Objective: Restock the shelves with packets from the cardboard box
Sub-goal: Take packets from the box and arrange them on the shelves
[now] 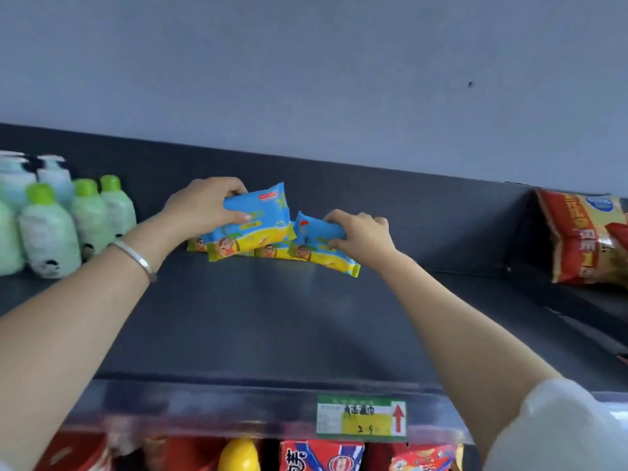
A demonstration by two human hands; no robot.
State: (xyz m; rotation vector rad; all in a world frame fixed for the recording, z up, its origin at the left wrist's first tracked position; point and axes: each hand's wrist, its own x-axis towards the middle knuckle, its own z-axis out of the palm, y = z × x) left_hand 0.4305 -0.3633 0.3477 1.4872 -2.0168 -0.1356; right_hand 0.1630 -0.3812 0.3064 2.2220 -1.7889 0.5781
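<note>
Both arms reach up over a dark top shelf [272, 317]. My left hand [204, 209] grips a blue and yellow packet [258, 226] at its upper left end, fingers curled over the top and thumb on the front. My right hand [360, 236] grips a second blue and yellow packet [319, 249] at its right side. Both packets sit at the back of the shelf, against more of the same packets [272, 252] lying beneath and behind them. The cardboard box is out of view.
Green-capped pale bottles [51, 226] stand in a cluster at the shelf's left end. A red snack bag [584, 239] leans at the far right. A price label [362, 418] hangs on the shelf's front rail, with red packets [323, 457] on the shelf below.
</note>
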